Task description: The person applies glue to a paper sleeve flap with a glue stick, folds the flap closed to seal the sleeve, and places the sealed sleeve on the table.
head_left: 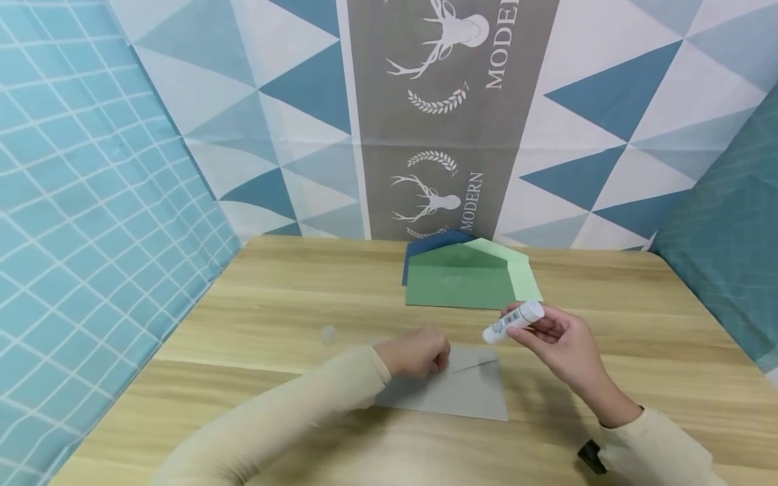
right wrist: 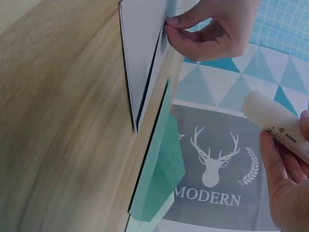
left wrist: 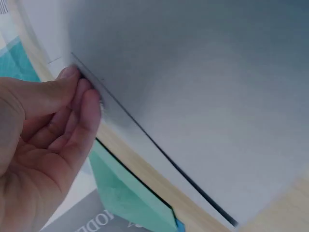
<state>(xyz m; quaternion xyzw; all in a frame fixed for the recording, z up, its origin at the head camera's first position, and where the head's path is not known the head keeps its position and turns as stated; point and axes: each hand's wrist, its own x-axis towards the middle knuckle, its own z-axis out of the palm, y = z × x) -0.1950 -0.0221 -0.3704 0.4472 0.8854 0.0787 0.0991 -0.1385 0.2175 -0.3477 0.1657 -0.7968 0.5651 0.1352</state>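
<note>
A grey envelope (head_left: 471, 398) lies on the wooden table in front of me, its flap edge slightly raised. At the flap's tip, the thumb and fingertips of my left hand (head_left: 419, 352) pinch the paper, as the left wrist view shows from close by. My right hand (head_left: 568, 344) holds a white glue stick (head_left: 513, 322) tilted in the air, just right of and above the envelope. In the right wrist view, the glue stick (right wrist: 277, 118) points its whitish end toward the envelope (right wrist: 140, 53). A small translucent cap (head_left: 328, 333) sits left of the envelope.
Behind the envelope, a dark green envelope (head_left: 458, 283), a pale green one (head_left: 525, 277) and a blue one (head_left: 413, 253) overlap near the table's back edge. Patterned cloth (head_left: 304, 121) rises behind the table. A small black object (head_left: 591, 457) shows beside the right sleeve.
</note>
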